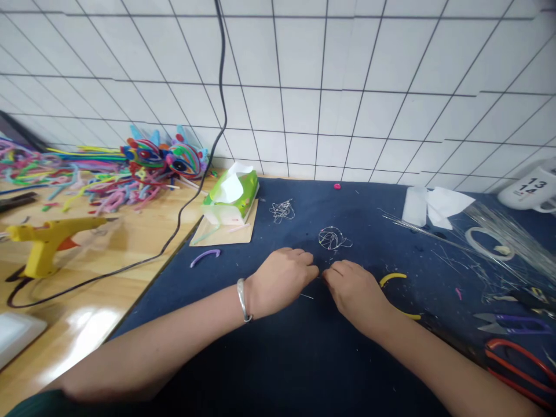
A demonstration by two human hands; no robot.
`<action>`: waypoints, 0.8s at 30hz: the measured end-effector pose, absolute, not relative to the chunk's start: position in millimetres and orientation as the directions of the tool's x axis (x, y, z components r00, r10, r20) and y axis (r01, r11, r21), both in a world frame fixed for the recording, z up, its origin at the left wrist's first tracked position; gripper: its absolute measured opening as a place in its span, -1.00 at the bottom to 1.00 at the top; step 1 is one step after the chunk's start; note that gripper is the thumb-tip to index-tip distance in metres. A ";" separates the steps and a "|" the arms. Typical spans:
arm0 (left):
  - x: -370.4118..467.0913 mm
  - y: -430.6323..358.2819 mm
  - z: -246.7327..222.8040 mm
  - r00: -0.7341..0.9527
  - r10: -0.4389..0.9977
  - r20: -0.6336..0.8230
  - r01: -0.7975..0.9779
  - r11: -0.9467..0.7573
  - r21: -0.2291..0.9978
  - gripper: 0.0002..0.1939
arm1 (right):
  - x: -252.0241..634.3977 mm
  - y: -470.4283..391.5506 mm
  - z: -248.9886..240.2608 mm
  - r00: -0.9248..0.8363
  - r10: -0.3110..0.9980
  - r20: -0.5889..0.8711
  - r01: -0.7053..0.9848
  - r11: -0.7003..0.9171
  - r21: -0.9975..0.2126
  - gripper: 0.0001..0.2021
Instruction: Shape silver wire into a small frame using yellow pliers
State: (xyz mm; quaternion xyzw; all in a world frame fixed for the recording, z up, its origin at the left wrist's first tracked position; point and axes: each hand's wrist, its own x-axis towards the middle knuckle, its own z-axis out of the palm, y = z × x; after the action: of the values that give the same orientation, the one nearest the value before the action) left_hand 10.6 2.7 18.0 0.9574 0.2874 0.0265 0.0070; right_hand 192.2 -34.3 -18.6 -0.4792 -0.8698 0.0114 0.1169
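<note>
My left hand (284,278), with a silver bangle (243,299) at the wrist, is closed in a pinch over the dark blue mat (269,359). Facing it almost fingertip to fingertip, my right hand (354,289) is pinched shut too. Whatever the fingers hold is too thin and too hidden to name. A short piece of silver wire (306,296) shows just below my left hand. Beyond the fingertips lies a round wire ring (332,238) with small coloured beads and loops inside. A tangle of thin wire (282,211) lies farther back to the left.
Yellow-handled pliers (393,278) lie partly under my right forearm. Purple snips (515,323), red-handled scissors (516,365), straight wires (512,231) and a mug (530,185) are at right. At left are a tissue pack (232,194), pipe cleaners (108,188) and a yellow glue gun (46,240) with its cord.
</note>
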 end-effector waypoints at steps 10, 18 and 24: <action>13.1 5.0 5.2 0.687 0.709 0.161 0.682 -0.705 0.193 -0.80 | 191.4 -29.0 -17.9 -0.223 0.959 0.174 0.722 0.282 -0.632 -0.91; 17.8 6.4 -0.8 0.520 0.841 0.150 0.479 -0.433 0.764 -0.85 | 191.5 -28.7 -16.3 -0.070 0.998 -0.004 0.415 0.026 -0.909 -0.94; 25.1 3.5 -7.8 0.449 0.890 -0.085 0.222 -0.019 0.975 -0.93 | 188.5 -28.5 -22.2 -0.066 0.994 -0.086 0.100 -0.079 -0.992 -0.94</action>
State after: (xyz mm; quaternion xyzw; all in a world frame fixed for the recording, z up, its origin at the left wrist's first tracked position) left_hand 25.1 3.5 -7.8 0.6468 0.4297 0.3017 0.5532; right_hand 188.5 -28.5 -22.2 -0.5261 -0.5199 0.5125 0.4362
